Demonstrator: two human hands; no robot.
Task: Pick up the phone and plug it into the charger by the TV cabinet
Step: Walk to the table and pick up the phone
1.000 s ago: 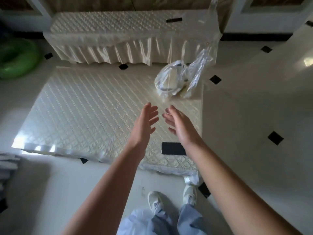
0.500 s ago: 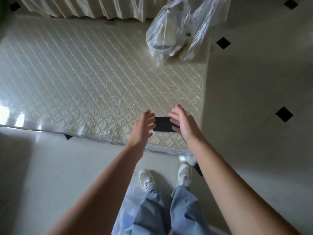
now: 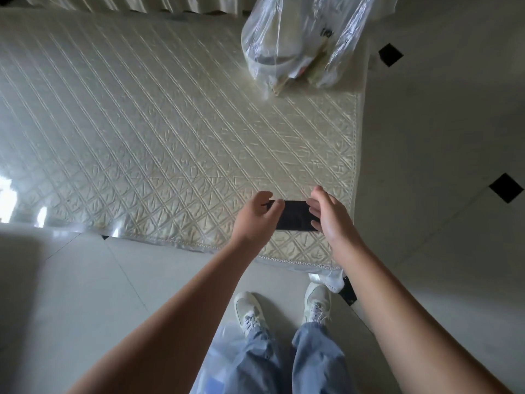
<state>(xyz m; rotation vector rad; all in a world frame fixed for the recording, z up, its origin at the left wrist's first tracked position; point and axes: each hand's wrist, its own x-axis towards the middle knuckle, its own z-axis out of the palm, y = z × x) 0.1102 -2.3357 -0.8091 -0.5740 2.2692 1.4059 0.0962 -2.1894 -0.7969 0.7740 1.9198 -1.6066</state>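
A black phone (image 3: 295,216) lies flat near the front right corner of a low table covered with a cream quilted, plastic-wrapped cloth (image 3: 170,137). My left hand (image 3: 257,218) is at the phone's left end, fingers curled over that edge. My right hand (image 3: 329,214) is at its right end, fingers curled round that edge. Both ends of the phone are hidden under my fingers. No charger or TV cabinet is in view.
A clear plastic bag (image 3: 301,44) with several items sits at the table's far right corner. Pale floor tiles with black diamond insets (image 3: 505,187) lie to the right. My feet in white shoes (image 3: 250,311) stand just before the table's front edge.
The view has dropped closer to the table. Both hands have come down from beside the phone onto its two ends, fingers curling round it.
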